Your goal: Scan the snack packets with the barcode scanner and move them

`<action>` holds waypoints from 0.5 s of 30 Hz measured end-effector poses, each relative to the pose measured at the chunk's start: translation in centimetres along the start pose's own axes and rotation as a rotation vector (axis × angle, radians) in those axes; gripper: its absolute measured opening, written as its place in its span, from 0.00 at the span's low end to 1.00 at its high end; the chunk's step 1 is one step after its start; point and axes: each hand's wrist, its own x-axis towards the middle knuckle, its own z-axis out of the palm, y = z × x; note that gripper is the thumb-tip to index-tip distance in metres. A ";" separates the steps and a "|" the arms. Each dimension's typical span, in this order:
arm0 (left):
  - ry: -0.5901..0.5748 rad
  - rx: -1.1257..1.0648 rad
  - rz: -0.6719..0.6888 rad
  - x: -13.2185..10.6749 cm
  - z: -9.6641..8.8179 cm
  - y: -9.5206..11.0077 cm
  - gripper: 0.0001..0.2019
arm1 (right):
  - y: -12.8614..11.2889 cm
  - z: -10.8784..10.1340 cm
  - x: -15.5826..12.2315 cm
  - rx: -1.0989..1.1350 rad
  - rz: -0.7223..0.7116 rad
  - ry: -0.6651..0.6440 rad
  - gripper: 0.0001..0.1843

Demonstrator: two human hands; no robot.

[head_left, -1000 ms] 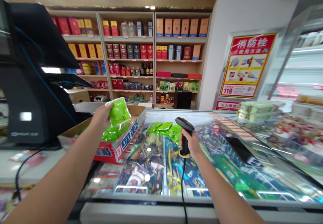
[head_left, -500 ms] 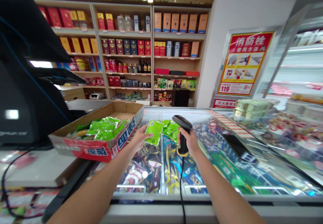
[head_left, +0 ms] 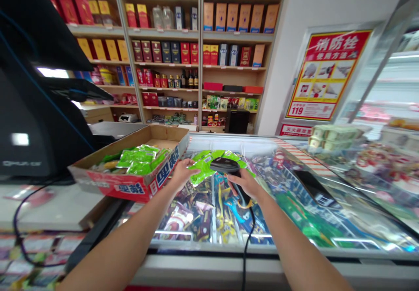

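In the head view my left hand is closed on the edge of a green snack packet, held over the glass top of a freezer. My right hand grips a black corded barcode scanner by its handle. The scanner's head is tilted toward the packet and close to its right edge. Behind the scanner lie more green packets, partly covered by it. Left of my left hand stands an open cardboard box with a pile of green packets inside.
A black phone lies on the glass at right. Egg cartons and wrapped food stand farther right. A black checkout terminal rises at left. The scanner's cable hangs over the front edge. Shelves of boxed goods line the back wall.
The scanner has tipped from upright to pointing left, its head now nearer the packet. My left hand keeps its hold on the packet, which now overlaps the scanner. The view has shifted slightly.
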 end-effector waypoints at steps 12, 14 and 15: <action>-0.012 -0.026 -0.011 -0.1 0.1 0.0 0.17 | 0.4 -0.1 0.1 0.088 0.040 0.028 0.16; -0.004 -0.019 -0.006 -0.1 0.1 -0.2 0.17 | 0.5 -0.2 0.2 0.085 0.045 0.036 0.16; -0.003 -0.021 -0.009 0.0 0.1 -0.3 0.18 | 0.6 -0.2 0.2 0.086 0.048 0.045 0.16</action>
